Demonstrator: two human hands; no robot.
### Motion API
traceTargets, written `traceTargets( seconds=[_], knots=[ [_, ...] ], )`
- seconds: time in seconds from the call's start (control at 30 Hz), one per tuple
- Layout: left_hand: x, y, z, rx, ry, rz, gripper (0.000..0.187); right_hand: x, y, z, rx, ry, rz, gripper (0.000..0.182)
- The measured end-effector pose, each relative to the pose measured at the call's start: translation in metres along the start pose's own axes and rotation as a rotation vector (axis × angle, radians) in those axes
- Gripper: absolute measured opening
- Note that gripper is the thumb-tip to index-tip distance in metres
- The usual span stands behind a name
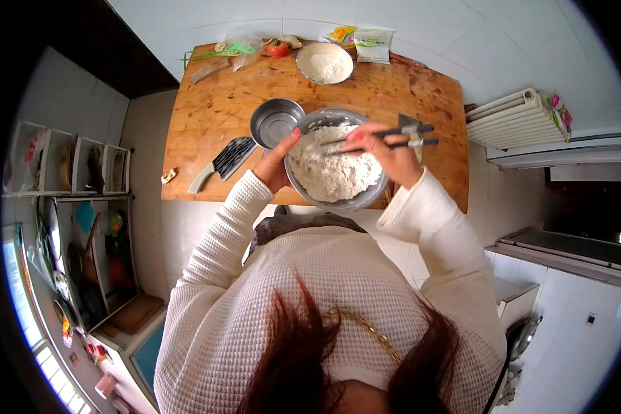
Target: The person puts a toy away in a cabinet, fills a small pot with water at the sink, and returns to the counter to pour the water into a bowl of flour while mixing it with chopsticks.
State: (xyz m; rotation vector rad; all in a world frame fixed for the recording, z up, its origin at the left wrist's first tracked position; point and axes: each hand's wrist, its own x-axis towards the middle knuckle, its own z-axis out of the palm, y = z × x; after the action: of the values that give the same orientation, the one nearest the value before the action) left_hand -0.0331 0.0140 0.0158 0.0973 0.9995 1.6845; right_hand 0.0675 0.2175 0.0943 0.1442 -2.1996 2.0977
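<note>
A metal bowl stands at the front edge of the wooden table, filled with clumpy white flour. My left hand grips the bowl's left rim, thumb on top. In my right hand is a pair of chopsticks, closed in my fingers. Their dark ends stick out to the right, and their tips reach into the flour, slightly blurred. Touching or very near the bowl's upper left side is a smaller metal bowl, which looks to hold nothing solid. A cleaver lies flat left of my left hand.
At the table's back stand a bowl of flour, a tomato, a plastic bag with green onions and a white packet. A small gold wrapper lies near the left edge. A white radiator is at the right.
</note>
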Motion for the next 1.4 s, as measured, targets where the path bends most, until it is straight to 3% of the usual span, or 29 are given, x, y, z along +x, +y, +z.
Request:
traceTargets(
  seconds=[0.13,0.23,0.37,0.4,0.5,0.6,0.67,0.7,0.77,0.83,0.87,0.97,1.07,1.17,1.23,1.27,1.4],
  knots=[
    [-0.006,0.005,0.000,0.165,0.023,0.076,0.080,-0.010,-0.008,-0.035,-0.024,0.180,0.093,0.020],
    [-0.008,0.004,-0.003,0.122,0.042,0.070,0.078,-0.033,-0.024,-0.023,-0.388,-0.035,-0.059,0.011],
    [-0.006,0.007,0.004,0.115,-0.017,0.021,0.078,-0.014,-0.034,0.002,-0.321,-0.268,-0.147,0.014],
    [-0.008,0.010,0.013,0.127,-0.059,0.020,0.077,0.003,-0.022,0.003,0.099,-0.156,0.084,0.016],
    [-0.005,0.009,0.007,0.107,-0.132,0.004,0.073,0.033,-0.026,-0.030,0.039,-0.020,0.156,0.019],
    [-0.019,0.018,0.010,0.004,-0.030,0.009,0.052,0.026,-0.037,-0.062,-0.049,0.033,0.207,0.018],
    [-0.020,0.016,0.002,-0.078,-0.010,0.039,0.052,0.007,-0.036,-0.065,-0.122,0.125,0.168,0.018],
    [-0.018,0.015,-0.002,-0.153,0.005,0.062,0.052,-0.002,-0.034,-0.059,-0.124,0.115,0.169,0.018],
    [-0.014,0.011,-0.006,-0.185,0.027,0.099,0.055,-0.026,-0.030,-0.046,-0.312,0.094,-0.032,0.018],
    [-0.011,0.008,-0.005,-0.254,0.048,0.083,0.060,-0.042,-0.025,-0.025,-0.486,0.026,0.036,0.016],
    [-0.007,0.006,-0.008,-0.154,0.078,0.055,0.067,-0.047,-0.021,-0.011,-0.593,0.038,-0.034,0.012],
    [0.000,0.000,-0.004,-0.138,0.061,0.014,0.067,-0.033,-0.012,0.021,-0.223,0.064,-0.012,0.011],
    [0.000,-0.003,0.006,-0.090,0.047,0.039,0.070,-0.011,0.015,0.000,0.049,0.216,0.041,0.019],
    [-0.001,-0.001,0.005,-0.039,0.035,0.056,0.072,-0.011,-0.007,-0.027,-0.076,0.389,0.095,0.021],
    [-0.006,-0.002,0.006,-0.021,0.033,0.055,0.072,-0.022,-0.018,-0.028,-0.213,0.419,0.000,0.022],
    [-0.007,-0.002,0.007,-0.015,0.061,0.054,0.072,-0.030,0.005,-0.033,-0.166,0.381,-0.092,0.020],
    [-0.002,-0.006,0.012,-0.040,0.119,0.043,0.073,-0.047,-0.003,0.022,-0.498,0.182,-0.203,0.007]
  ],
)
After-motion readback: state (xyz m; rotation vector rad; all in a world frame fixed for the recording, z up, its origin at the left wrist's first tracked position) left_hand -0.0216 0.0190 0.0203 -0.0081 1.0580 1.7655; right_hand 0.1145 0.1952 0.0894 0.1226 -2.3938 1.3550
